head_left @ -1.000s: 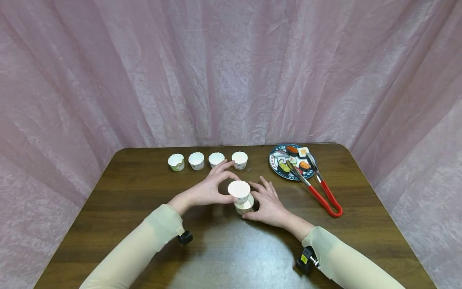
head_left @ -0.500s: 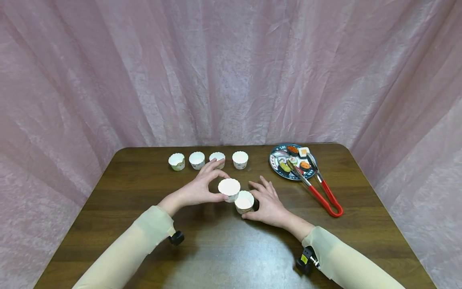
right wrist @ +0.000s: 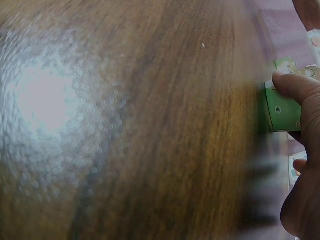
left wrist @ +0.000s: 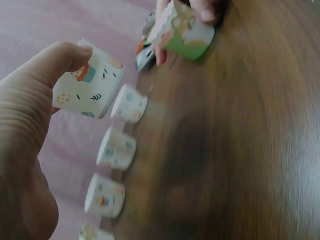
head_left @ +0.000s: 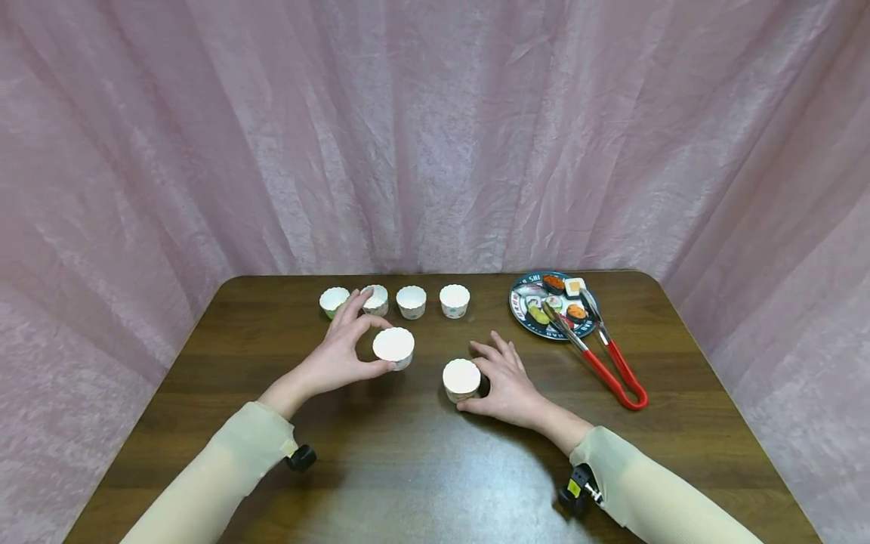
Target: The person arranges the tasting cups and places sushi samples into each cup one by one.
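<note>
The right hand [head_left: 504,387] partly hides the green patterned cup [right wrist: 286,113] it grips.

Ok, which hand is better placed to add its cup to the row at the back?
Probably the left hand: it pinches a pale cup above the table, and in the head view sits nearer the row of four cups. The right hand grips a green-patterned cup farther from them.

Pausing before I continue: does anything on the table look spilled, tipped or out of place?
Nothing looks spilled or tipped. Only the red-handled tongs look odd: they lie splayed, tips over the sushi plate, handle beyond its rim. Both held paper baking cups look intact where visible.
</note>
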Motion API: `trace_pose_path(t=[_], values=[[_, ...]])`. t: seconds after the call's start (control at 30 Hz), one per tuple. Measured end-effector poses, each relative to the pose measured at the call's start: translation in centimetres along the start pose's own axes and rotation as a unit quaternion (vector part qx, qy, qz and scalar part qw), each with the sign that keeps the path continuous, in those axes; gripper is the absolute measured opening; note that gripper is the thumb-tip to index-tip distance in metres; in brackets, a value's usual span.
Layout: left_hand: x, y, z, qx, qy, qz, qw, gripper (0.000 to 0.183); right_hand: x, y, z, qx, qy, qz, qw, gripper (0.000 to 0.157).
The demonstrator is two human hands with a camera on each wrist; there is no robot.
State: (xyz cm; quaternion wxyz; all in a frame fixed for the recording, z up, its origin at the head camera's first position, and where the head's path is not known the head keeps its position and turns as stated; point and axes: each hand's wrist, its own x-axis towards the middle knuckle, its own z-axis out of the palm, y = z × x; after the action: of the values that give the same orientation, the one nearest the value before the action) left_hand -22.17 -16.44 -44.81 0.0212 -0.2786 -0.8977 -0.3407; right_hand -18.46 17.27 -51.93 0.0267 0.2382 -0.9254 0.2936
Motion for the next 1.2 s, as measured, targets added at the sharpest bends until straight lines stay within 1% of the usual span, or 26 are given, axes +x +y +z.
trace_pose_path(t=[0.1,0.23,0.4,0.5,0.57,0.7,0.83,1.2], values=[[-1.0,-1.2,-1.1,0.007,0.019,-0.031,0.9993,0.056,0.0,-0.1,-0.1,0.004,0.0,-0.002,1.0,0.06],[-2.2,-3.3,-2.2,0.022,0.048,-0.059,0.9969,0.057,-0.1,-0.2,-0.2,0.008,0.0,-0.006,1.0,0.06],[-3.5,-6.3,-2.6,0.045,0.076,-0.107,0.9903,0.06,-0.1,0.0,-0.2,0.002,0.005,-0.008,1.0,0.059],[-4.0,-7.6,-2.7,0.052,0.089,-0.135,0.9854,0.061,-0.2,0.0,-0.1,0.002,0.004,-0.006,1.0,0.06],[-4.3,-8.2,-2.6,0.051,0.094,-0.149,0.983,0.062,-0.2,0.0,-0.1,0.004,0.001,-0.005,1.0,0.06],[-4.6,-8.9,-2.4,0.046,0.098,-0.17,0.9796,0.064,-0.2,-0.1,-0.1,0.005,-0.002,-0.002,1.0,0.062],[-4.6,-9.3,-2.0,0.044,0.098,-0.184,0.9771,0.063,-0.2,-0.2,-0.2,0.005,-0.003,0.0,1.0,0.063],[-4.7,-9.8,-1.9,0.054,0.104,-0.183,0.9761,0.062,-0.2,-0.2,-0.1,0.013,-0.003,0.003,1.0,0.059]])
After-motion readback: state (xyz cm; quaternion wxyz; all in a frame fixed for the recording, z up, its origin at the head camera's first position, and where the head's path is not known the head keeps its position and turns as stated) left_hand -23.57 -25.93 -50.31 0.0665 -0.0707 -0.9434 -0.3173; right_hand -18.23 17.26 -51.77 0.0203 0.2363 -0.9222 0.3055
